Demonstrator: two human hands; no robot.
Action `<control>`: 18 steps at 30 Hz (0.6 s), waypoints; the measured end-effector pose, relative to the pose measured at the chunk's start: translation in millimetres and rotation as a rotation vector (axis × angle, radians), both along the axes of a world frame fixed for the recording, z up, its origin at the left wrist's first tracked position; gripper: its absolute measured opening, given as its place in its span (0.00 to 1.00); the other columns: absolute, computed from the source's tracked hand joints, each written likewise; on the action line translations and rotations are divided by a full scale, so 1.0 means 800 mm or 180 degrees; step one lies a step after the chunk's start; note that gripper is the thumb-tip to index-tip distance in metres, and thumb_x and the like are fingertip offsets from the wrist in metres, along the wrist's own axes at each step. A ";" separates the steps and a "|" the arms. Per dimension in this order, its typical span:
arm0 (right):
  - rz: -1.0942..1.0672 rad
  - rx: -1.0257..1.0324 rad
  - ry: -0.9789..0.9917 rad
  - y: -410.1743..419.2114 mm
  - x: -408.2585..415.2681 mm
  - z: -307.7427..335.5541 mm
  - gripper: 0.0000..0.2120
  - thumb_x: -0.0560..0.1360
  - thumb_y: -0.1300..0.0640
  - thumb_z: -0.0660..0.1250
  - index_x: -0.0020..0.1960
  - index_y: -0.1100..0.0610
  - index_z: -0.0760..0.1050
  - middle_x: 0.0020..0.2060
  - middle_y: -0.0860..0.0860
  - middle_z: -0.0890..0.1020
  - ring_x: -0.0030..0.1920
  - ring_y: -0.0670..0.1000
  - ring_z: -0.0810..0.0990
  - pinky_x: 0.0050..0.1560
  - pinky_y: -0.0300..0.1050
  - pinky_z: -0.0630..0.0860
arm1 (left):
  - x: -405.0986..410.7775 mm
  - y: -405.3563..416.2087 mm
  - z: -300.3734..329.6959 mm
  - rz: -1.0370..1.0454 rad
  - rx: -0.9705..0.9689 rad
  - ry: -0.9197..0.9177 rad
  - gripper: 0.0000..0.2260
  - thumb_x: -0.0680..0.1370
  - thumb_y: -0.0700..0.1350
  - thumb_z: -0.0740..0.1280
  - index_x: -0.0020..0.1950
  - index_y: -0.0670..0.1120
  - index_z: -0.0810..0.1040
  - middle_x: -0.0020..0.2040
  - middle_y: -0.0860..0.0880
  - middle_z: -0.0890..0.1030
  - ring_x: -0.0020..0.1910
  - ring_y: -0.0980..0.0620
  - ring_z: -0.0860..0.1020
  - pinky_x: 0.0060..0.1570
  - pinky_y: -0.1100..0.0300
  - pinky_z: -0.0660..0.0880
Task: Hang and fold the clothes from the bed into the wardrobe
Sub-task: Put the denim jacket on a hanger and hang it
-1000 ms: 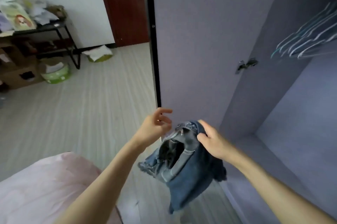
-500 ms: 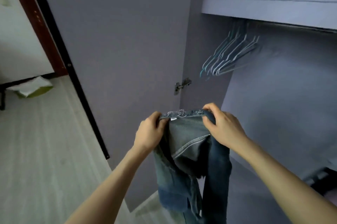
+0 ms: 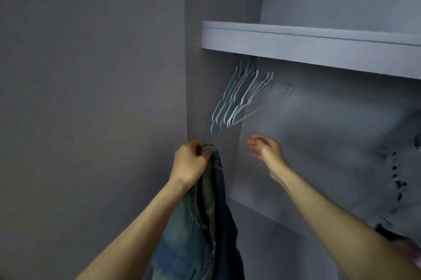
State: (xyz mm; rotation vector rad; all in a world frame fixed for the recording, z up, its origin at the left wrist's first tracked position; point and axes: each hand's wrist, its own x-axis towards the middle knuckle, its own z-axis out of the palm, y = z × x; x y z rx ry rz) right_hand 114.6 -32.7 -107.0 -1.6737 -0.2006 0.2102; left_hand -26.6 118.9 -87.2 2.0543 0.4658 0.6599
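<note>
- I'm seeing the left hand (image 3: 190, 163) gripping one pair of jeans (image 3: 206, 229) by the waistband, hanging before the wardrobe (image 3: 307, 38).
- The right hand (image 3: 266, 148) is reaching up, fingers spread, holding nothing.
- Hangers (image 3: 237, 100) are bunching under one shelf; I'm unable to count them.
- Jeans are running off the bottom edge.

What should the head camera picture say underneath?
Left hand grips jeans; open right hand reaches toward empty hangers.

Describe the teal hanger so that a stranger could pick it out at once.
Find the grey wardrobe shelf. A bunch of wire hangers hangs below its left end, above the jeans. The teal hanger hangs near the left edge of the bunch; its neighbours are mostly white.
</note>
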 end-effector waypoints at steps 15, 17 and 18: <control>-0.1231 -0.0572 -0.0465 0.138 0.129 0.015 0.16 0.80 0.58 0.57 0.35 0.60 0.72 0.39 0.63 0.77 0.42 0.59 0.74 0.40 0.48 0.68 | 0.044 0.075 -0.056 -0.0204 0.0303 0.0181 0.07 0.76 0.38 0.67 0.40 0.46 0.74 0.32 0.55 0.75 0.33 0.53 0.74 0.32 0.72 0.64; -0.1322 -0.0921 -0.0851 0.127 0.124 0.017 0.15 0.80 0.60 0.55 0.44 0.66 0.77 0.47 0.67 0.80 0.49 0.63 0.78 0.46 0.48 0.69 | 0.050 0.075 -0.056 -0.0232 0.0292 0.0185 0.07 0.76 0.38 0.67 0.39 0.46 0.74 0.32 0.54 0.76 0.36 0.49 0.75 0.33 0.71 0.64; -0.1357 -0.0997 -0.1027 0.122 0.121 0.020 0.15 0.80 0.61 0.55 0.43 0.65 0.77 0.48 0.66 0.81 0.50 0.63 0.78 0.46 0.47 0.70 | 0.053 0.073 -0.056 -0.0251 0.0260 0.0181 0.07 0.76 0.37 0.67 0.40 0.46 0.74 0.35 0.52 0.78 0.38 0.48 0.76 0.35 0.73 0.65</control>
